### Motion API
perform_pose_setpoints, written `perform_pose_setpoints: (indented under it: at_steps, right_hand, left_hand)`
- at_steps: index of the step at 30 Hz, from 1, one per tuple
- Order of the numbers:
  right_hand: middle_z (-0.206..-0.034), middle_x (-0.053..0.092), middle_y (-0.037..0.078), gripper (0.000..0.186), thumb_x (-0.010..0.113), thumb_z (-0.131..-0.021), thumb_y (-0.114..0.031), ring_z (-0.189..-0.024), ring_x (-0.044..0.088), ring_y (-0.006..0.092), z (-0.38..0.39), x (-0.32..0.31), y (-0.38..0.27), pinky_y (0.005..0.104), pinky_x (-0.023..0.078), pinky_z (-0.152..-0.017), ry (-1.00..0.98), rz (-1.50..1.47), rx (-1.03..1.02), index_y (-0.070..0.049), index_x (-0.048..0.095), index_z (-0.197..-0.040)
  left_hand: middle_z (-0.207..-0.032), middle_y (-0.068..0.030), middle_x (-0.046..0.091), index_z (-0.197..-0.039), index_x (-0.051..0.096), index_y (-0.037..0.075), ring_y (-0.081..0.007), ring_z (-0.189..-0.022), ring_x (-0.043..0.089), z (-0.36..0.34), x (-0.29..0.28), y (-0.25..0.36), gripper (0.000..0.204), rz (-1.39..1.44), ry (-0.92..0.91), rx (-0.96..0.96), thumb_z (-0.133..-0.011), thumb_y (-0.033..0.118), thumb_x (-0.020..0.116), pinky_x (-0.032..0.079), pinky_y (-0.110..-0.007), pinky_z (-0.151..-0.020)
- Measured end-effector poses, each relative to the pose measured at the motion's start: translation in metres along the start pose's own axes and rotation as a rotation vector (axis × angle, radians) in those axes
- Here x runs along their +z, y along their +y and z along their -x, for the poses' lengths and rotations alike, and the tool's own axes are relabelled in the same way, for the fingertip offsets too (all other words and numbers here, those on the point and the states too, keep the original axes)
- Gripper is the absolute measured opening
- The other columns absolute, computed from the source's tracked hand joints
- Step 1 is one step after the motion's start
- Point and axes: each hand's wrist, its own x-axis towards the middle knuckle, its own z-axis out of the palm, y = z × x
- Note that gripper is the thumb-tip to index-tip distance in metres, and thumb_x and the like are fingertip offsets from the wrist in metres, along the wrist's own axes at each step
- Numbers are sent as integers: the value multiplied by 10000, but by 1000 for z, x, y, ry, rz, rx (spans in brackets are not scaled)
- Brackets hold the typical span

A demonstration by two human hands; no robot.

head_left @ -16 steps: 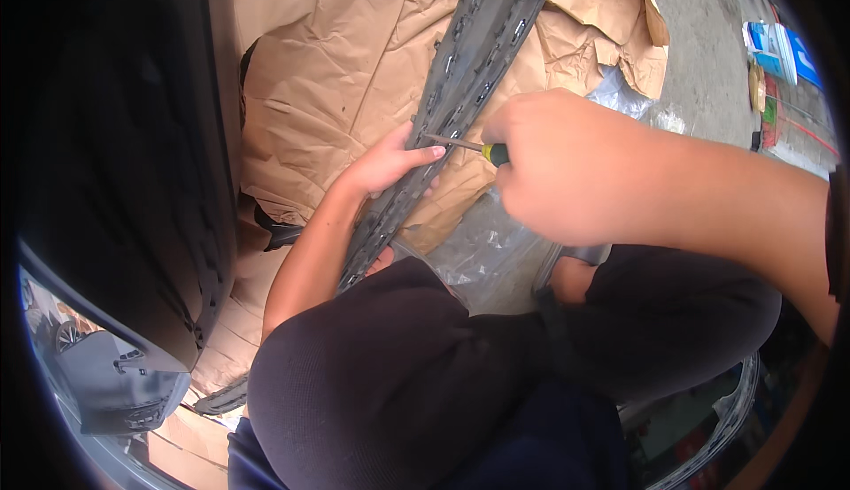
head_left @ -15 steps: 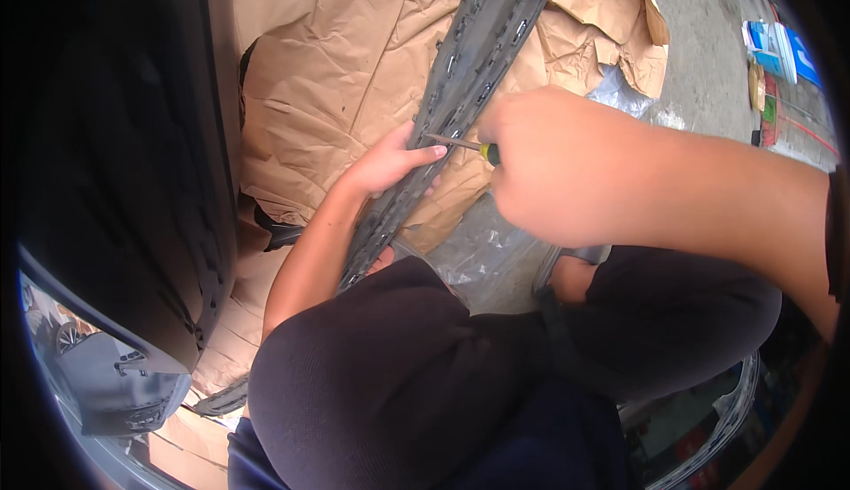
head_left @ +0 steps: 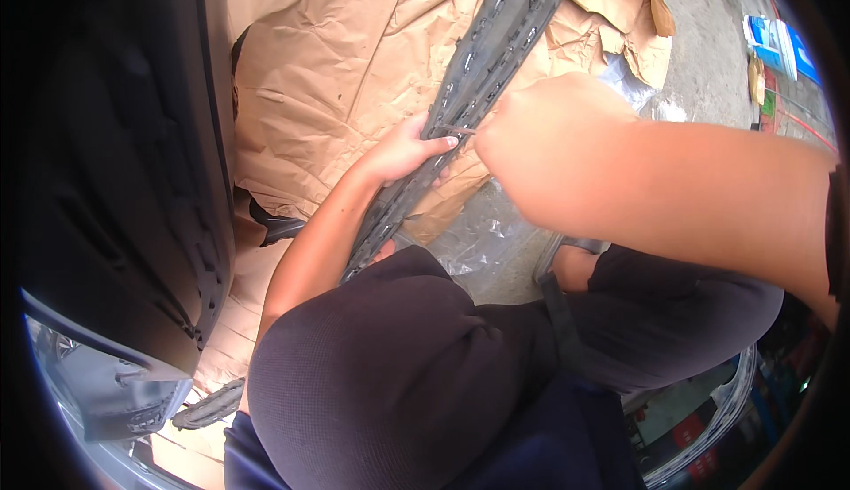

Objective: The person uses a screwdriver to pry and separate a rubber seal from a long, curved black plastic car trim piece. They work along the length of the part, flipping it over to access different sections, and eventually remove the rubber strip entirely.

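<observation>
Black, ribbed and lined with small clips along both edges, the long strip [head_left: 491,56] slants between my hands, its far end leaning right and its near end passing behind my forearm and knee. My left hand [head_left: 403,152] is clamped around the strip from its left side, thumb laid across the front face, fingertips just showing past the right edge. Just right of the strip, my right hand [head_left: 540,140] is closed in a fist on a tool [head_left: 460,130]; only its thin metal shaft shows, lying across the strip's face above my left thumb. I cannot tell whether its tip touches the strip or sits just over it. Creased brown paper [head_left: 328,100] spreads beneath and to both sides of the strip. Clear plastic sheeting [head_left: 487,233] lies right of the strip's lower part. Well left of the strip stands a big dark panel [head_left: 133,154], and my dark trousers [head_left: 363,339] fill the space below it. Far to the strip's right, a blue and white container [head_left: 772,43] is near the concrete floor [head_left: 708,65].
</observation>
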Motion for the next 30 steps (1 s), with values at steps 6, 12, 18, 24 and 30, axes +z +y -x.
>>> perform_pose_setpoints:
  at_steps: [6,12,18,24,30]
  right_hand:
    - [-842,776,134,344,723,-820,-132,-830,792,315,7,25,21,434,623,-715,47,33,8,-68,773,-1155]
    - [-842,773,132,425,690,-862,-133,-819,789,312,9,45,21,446,618,-704,6,105,49,-78,740,-1281]
    - [-850,776,135,402,688,-872,-129,-823,792,309,11,54,22,443,619,-700,17,85,51,-71,743,-1266]
    - [-857,780,138,378,686,-882,-125,-827,794,307,11,54,21,440,620,-696,24,88,48,-64,747,-1251]
    - [-865,784,141,356,684,-892,-120,-830,797,304,5,41,17,437,621,-692,49,79,31,-56,750,-1236]
  left_hand:
    - [-974,-92,669,-1304,567,21,-189,-716,708,0,3,-3,261,54,28,-67,-1074,112,651,597,-359,-609]
    - [-1008,-95,680,-1321,567,26,-184,-732,713,0,3,-1,282,69,34,-73,-1073,123,659,598,-352,-613]
    - [-1043,-96,686,-1331,559,25,-187,-757,724,-3,1,-1,297,48,40,-100,-1074,134,661,615,-354,-632]
    - [-1057,-94,685,-1334,561,25,-186,-769,730,-4,0,-1,303,58,53,-124,-1072,138,665,625,-356,-642]
    - [-1034,-88,681,-1342,571,35,-181,-751,725,-1,5,2,302,44,71,-106,-1071,132,663,622,-347,-624]
